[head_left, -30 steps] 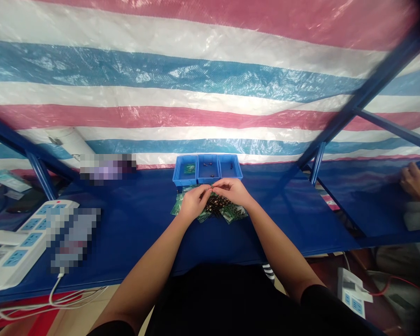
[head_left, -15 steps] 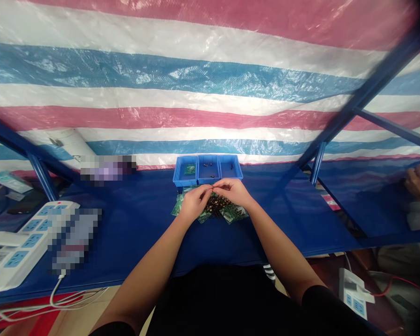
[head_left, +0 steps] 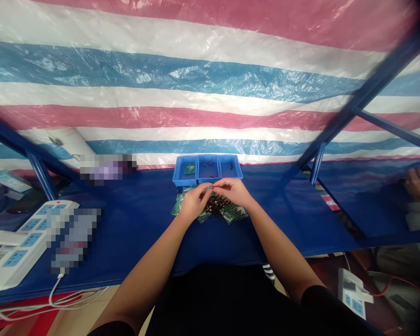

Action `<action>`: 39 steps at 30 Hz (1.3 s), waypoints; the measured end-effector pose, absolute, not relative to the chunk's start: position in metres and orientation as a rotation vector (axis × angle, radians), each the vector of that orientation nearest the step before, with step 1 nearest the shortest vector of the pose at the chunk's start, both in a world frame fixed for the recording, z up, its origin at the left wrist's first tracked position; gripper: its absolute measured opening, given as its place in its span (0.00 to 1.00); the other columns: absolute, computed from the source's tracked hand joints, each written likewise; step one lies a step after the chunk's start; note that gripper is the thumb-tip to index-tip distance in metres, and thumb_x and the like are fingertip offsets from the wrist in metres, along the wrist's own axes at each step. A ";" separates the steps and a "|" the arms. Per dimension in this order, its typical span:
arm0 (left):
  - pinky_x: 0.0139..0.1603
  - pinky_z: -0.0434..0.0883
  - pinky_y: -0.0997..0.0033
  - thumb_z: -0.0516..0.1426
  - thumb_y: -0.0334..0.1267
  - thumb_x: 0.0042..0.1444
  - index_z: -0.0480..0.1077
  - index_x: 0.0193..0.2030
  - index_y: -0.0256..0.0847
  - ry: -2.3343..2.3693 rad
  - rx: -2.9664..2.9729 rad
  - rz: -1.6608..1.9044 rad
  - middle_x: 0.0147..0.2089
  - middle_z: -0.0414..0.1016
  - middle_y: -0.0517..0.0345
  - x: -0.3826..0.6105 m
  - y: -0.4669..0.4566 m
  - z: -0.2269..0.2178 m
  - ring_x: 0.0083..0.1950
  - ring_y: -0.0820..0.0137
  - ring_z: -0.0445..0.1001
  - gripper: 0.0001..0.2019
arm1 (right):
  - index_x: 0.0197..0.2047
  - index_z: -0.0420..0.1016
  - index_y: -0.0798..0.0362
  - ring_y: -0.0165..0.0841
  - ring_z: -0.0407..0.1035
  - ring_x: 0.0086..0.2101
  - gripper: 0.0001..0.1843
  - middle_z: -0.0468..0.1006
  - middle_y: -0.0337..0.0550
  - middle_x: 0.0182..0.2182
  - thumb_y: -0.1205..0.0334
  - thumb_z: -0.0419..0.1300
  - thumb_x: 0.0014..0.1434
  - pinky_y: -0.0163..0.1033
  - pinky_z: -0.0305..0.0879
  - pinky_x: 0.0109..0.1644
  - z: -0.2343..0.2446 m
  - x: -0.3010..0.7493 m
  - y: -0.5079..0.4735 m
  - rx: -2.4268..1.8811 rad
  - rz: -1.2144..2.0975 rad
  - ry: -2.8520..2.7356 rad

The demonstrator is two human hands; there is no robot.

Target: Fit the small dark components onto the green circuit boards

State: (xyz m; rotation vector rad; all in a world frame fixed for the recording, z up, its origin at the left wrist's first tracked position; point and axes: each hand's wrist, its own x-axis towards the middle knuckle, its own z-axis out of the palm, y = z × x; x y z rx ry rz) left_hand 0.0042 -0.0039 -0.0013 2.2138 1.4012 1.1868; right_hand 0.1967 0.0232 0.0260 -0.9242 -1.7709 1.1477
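My left hand (head_left: 193,200) and my right hand (head_left: 234,190) meet over a heap of small green circuit boards (head_left: 233,213) and dark little components (head_left: 217,204) on the blue table (head_left: 133,233). Both hands pinch their fingertips together around a tiny part I cannot make out, held between them just in front of the blue three-compartment tray (head_left: 208,169). The left compartment holds a green board; the middle and right ones hold a few small dark parts.
White power strips (head_left: 17,242) with cables lie at the table's left end. Blue shelf struts (head_left: 353,107) cross on the right. Another person's hand (head_left: 418,182) rests at the far right. A striped tarp (head_left: 196,79) hangs behind.
My hands have stayed almost still, with only slight fingertip movement. The other person's hand at the far right has shifted a little to the right.
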 end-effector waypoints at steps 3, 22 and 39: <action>0.31 0.67 0.77 0.52 0.44 0.64 0.71 0.49 0.43 1.399 2.224 1.200 0.33 0.77 0.60 0.004 -0.003 -0.001 0.29 0.74 0.73 0.12 | 0.41 0.79 0.53 0.34 0.74 0.35 0.16 0.81 0.45 0.36 0.50 0.63 0.54 0.39 0.71 0.40 0.025 0.196 0.024 -0.921 1.165 -1.766; 0.32 0.68 0.77 0.52 0.44 0.63 0.72 0.47 0.43 1.397 2.228 1.217 0.32 0.77 0.59 0.004 -0.003 -0.003 0.30 0.74 0.74 0.12 | 0.40 0.79 0.53 0.34 0.74 0.33 0.16 0.80 0.45 0.34 0.51 0.64 0.53 0.39 0.71 0.39 0.023 0.196 0.025 -0.926 1.178 -1.735; 0.28 0.66 0.77 0.51 0.45 0.63 0.70 0.48 0.43 1.411 2.217 1.193 0.27 0.72 0.62 0.004 -0.003 -0.002 0.26 0.75 0.70 0.13 | 0.39 0.79 0.53 0.35 0.74 0.35 0.15 0.81 0.45 0.36 0.51 0.64 0.53 0.40 0.72 0.40 0.023 0.195 0.024 -0.920 1.172 -1.738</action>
